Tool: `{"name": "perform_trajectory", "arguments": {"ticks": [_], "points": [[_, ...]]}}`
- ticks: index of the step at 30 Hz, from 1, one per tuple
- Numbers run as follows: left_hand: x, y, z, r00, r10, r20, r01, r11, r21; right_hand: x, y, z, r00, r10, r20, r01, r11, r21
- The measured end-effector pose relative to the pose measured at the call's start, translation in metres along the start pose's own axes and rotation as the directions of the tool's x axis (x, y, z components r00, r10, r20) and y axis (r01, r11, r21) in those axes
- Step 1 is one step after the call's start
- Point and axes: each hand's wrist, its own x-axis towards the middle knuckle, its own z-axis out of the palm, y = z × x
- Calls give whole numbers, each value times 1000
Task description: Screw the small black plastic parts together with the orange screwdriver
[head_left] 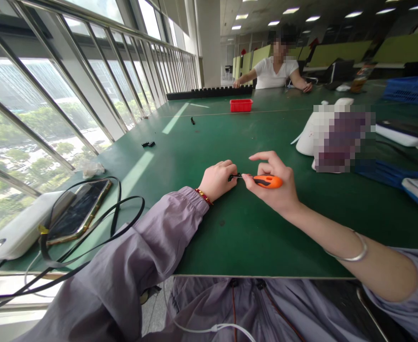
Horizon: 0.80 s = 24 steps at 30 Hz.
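My left hand point(220, 179) rests on the green table point(209, 247), its fingers closed around a small black part point(231, 177) that is mostly hidden. In my right hand point(276, 185) is a screwdriver with an orange and black handle point(271, 182). Its shaft points left and reaches the black part at my left fingertips. Thumb and lower fingers grip the handle, while the index finger is raised off it. Farther up the table lie small black pieces point(148, 144) and another black piece point(192, 121).
A red bin point(241, 105) stands ahead, before a long black strip point(212, 92). Across the table sits a person point(276, 71). To the left are a phone point(80, 211), a white device point(23, 228) and looped black cable point(116, 204). A blue basket point(411, 90) is far right.
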Motion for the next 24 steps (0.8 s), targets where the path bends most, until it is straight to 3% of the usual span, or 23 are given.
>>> {"name": "perform_trajectory", "arguments": {"ticks": [3, 10, 16, 20, 24], "points": [[0, 0, 1, 1000, 1, -8, -1, 1000, 1, -1, -2, 0, 999, -30, 25, 30, 1000, -7], [0, -1, 2, 1000, 3, -14, -3, 1000, -7, 2, 2, -1, 994, -71, -88, 76, 995, 58], [-1, -1, 2, 1000, 6, -20, -6, 1000, -5, 1, -2, -3, 999, -37, -4, 37, 999, -15], [0, -1, 2, 1000, -1, -27, 1, 1000, 0, 1, -1, -2, 993, -105, -51, 106, 994, 20], [0, -1, 1, 1000, -4, -13, 4, 1000, -6, 2, 1, -1, 991, -92, -92, 96, 994, 44]]}}
